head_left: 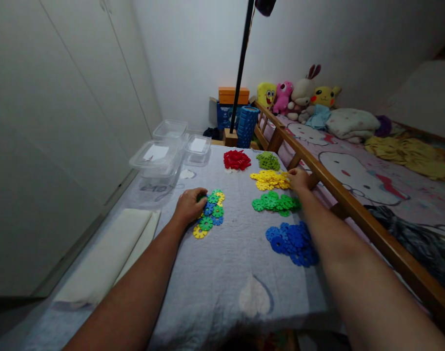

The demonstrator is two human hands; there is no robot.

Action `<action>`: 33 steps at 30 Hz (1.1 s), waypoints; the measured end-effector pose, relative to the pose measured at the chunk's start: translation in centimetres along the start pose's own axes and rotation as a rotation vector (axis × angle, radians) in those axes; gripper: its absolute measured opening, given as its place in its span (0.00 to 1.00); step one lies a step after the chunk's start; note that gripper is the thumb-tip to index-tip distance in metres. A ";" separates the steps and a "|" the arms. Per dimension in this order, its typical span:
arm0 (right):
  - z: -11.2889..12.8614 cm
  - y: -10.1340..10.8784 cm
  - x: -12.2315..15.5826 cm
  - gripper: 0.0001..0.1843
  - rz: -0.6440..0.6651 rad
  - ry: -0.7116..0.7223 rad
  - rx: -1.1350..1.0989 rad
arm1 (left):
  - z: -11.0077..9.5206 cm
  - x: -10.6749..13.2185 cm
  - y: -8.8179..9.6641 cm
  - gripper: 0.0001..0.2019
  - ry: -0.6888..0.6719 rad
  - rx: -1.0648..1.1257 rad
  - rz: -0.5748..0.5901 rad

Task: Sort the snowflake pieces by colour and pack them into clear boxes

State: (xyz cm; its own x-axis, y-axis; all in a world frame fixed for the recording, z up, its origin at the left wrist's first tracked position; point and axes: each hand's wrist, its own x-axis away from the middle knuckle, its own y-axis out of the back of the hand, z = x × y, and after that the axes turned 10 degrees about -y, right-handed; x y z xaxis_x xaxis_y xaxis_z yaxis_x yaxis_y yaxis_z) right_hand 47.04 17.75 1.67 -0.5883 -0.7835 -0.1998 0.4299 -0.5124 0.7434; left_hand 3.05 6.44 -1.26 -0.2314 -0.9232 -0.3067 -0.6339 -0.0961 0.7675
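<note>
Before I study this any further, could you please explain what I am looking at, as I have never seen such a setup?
Of course. There is no machine at work here: these are a person's two bare hands, and the single picture comes from a camera worn on that person's head, looking forward and down.

On the cloth-covered surface lie a red pile, a light green pile, a yellow pile, a green pile and a blue pile, with clear plastic containers beyond the left hand.

That hand is at a cluster of mixed notched discs; the right hand is at the yellow pile's edge. Whether either grips a piece is too small to tell.
</note>
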 end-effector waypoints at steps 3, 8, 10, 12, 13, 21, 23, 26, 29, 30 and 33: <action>-0.2 -0.4 0.3 0.15 0.007 0.036 0.052 | -0.1 0.0 0.0 0.19 -0.003 -0.008 -0.001; -0.6 -0.7 1.2 0.18 0.034 0.135 0.242 | -0.2 0.0 0.1 0.19 0.004 0.009 -0.003; -0.7 -0.8 1.6 0.19 0.051 0.155 0.263 | -0.2 0.0 0.1 0.18 0.006 0.009 -0.005; -0.7 -0.7 2.0 0.18 0.065 0.166 0.261 | -0.2 0.0 0.1 0.18 0.005 0.009 -0.004; -0.7 -0.7 2.2 0.18 0.070 0.171 0.260 | -0.1 0.0 0.1 0.18 0.004 0.009 -0.004; 0.3 1.4 3.5 0.20 0.054 0.183 0.171 | 0.0 0.0 -0.1 0.18 0.003 0.002 -0.013; 1.4 2.0 4.5 0.20 0.041 0.191 0.081 | 0.0 0.0 -0.1 0.18 0.004 0.005 -0.014; 3.7 2.3 7.3 0.17 0.090 0.246 -0.057 | 0.1 -0.1 -0.2 0.18 0.000 0.016 -0.008; 6.2 1.7 11.5 0.13 0.320 0.380 -0.109 | 0.1 -0.1 -0.2 0.18 -0.007 0.019 -0.011; 6.9 1.4 13.1 0.12 0.435 0.440 -0.087 | 0.1 -0.1 -0.2 0.18 -0.006 0.020 -0.011; 8.8 -0.2 17.5 0.11 0.683 0.603 0.004 | 0.1 -0.1 -0.3 0.19 -0.002 0.020 -0.008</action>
State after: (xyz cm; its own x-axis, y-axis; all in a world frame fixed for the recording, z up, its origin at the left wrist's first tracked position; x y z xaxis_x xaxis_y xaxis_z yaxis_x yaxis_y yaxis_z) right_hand 30.69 7.25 3.62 0.2515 -0.9677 -0.0145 0.5507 0.1308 0.8244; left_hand 3.21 6.58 -1.48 -0.2276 -0.9217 -0.3141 -0.6505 -0.0961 0.7534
